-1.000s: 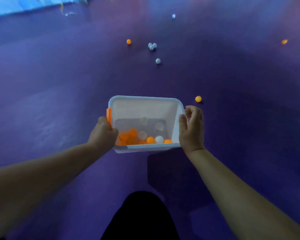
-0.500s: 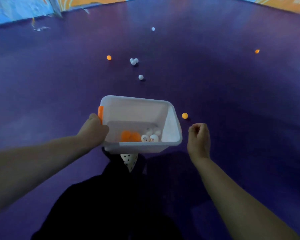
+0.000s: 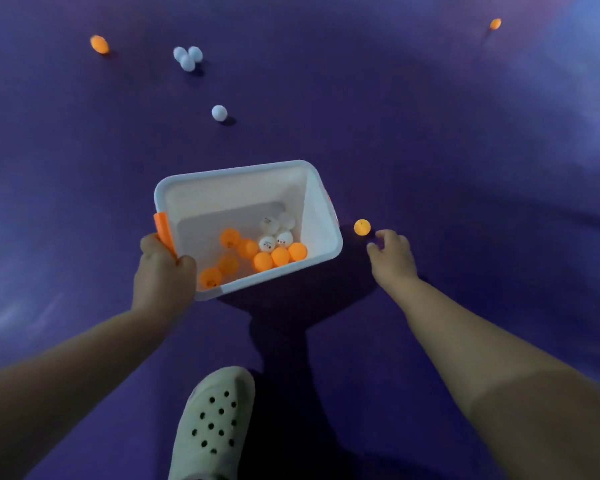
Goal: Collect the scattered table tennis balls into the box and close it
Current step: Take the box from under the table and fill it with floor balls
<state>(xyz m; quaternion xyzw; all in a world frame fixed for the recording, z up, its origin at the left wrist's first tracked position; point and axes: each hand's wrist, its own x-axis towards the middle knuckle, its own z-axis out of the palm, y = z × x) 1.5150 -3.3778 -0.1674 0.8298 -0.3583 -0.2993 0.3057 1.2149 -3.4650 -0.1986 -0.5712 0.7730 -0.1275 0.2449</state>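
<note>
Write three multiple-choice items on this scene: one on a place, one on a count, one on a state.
1. Where is the nearest loose orange ball?
A. right of the box
B. inside the box
C. under the shoe

2. How many white balls form the far cluster?
A. one
B. three
C. six

3. What is the left hand doing?
A. hanging free
B. gripping the box
C. holding a ball

Answers: 1 A, it lies on the floor by the right hand; 2 B, three touch together; 3 B, fingers wrap its rim at the orange latch.

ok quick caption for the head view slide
Left hand holds the ball box while the right hand reaches for an orange ball.
</note>
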